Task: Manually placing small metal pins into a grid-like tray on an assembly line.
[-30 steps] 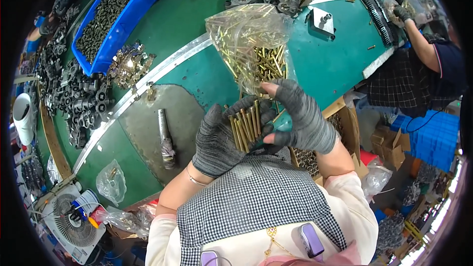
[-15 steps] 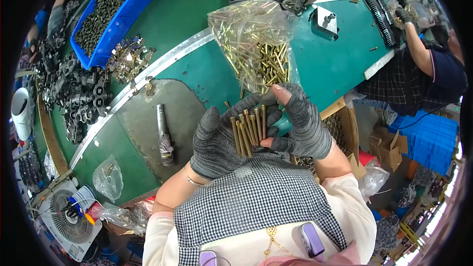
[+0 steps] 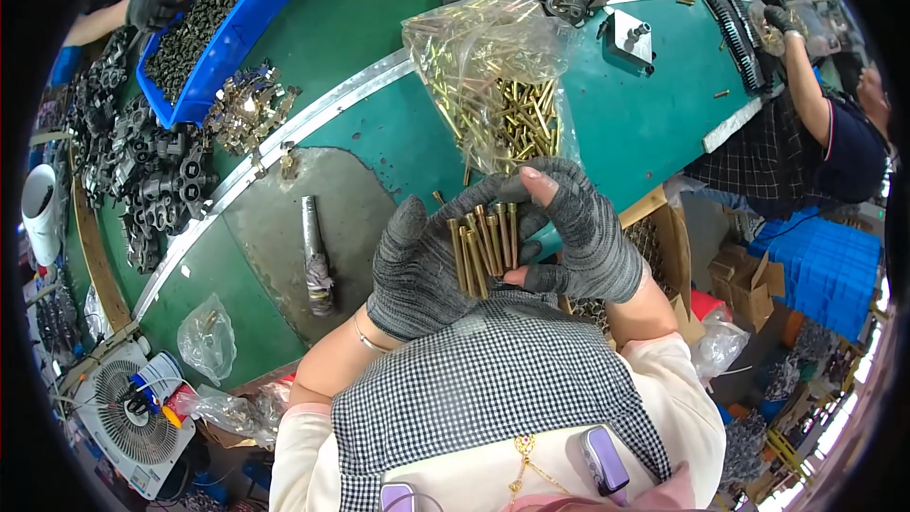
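Note:
Several long brass-coloured bolts [image 3: 482, 248] lie side by side between my two hands, heads mostly pointing away from me. Palm up, my left hand [image 3: 412, 275] supports them, its fingers running behind the row. From the right, my right hand [image 3: 595, 242] closes on the row's right side, thumb tip raised above the heads and fingertips against the shanks. Both hands wear grey knitted gloves; bare tips show on the right one. Just beyond my fingers, a clear plastic bag [image 3: 483, 38] lies on the green table, with many more bolts [image 3: 531, 118] spilling at its mouth.
Left of my hands a metal rod with a wrapped grip [image 3: 315, 261] lies on a grey plate [image 3: 355, 190]. Further off are a blue bin [image 3: 204, 85] of small dark parts, clustered metal castings [image 3: 156, 185] and a metal block [image 3: 627, 41]. Co-workers' gloved hands [image 3: 154, 6] show at both sides.
My hands and the bolts stay almost in place; the row is slightly shifted and more evenly lined up. At upper left, a co-worker's gloved hand has come to the blue bin.

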`<move>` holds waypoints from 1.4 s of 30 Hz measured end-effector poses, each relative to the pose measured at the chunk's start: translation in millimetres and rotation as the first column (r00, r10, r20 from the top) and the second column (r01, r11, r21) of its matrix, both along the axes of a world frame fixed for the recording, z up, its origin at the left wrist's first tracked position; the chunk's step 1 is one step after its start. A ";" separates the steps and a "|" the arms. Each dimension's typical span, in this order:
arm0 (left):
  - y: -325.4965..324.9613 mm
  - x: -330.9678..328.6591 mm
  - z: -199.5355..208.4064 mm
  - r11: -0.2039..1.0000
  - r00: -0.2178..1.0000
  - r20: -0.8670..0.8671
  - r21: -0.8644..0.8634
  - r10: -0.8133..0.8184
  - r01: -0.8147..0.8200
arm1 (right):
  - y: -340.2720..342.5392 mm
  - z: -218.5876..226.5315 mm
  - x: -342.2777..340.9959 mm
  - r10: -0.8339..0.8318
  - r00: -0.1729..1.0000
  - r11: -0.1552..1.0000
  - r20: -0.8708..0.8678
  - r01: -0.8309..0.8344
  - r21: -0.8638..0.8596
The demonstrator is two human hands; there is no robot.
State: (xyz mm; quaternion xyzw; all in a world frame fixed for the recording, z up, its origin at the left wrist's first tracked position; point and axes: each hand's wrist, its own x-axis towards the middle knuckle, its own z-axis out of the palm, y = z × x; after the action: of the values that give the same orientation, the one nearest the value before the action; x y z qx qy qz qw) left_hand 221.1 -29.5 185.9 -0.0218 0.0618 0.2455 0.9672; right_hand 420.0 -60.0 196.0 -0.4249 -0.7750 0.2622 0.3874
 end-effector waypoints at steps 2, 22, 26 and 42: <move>0.5 1.5 4.8 0.998 0.992 -0.125 0.053 -0.021 0.028 | 0.1 -0.4 0.0 -0.002 1.000 1.000 -0.008 0.002 0.002; -0.6 4.5 -0.1 0.997 0.988 -0.147 0.043 -0.050 0.057 | 1.5 -4.1 4.3 0.034 0.997 0.999 -0.069 -0.031 0.038; -0.7 4.3 -9.3 0.998 0.997 -0.048 0.000 -0.056 0.056 | -4.1 -8.0 7.2 0.027 0.996 0.999 -0.088 -0.029 -0.027; -22.8 -21.6 -32.2 0.975 0.903 -0.385 -0.180 -0.189 0.128 | -25.1 -23.9 32.6 -0.140 0.990 0.973 0.036 0.144 -0.182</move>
State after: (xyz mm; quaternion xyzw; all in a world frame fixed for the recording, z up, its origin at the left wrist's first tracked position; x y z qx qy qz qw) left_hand 199.6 -52.2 153.7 -0.0392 0.2778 0.1598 0.9464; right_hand 452.5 -85.0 172.1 -0.5163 -0.7195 0.2994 0.3552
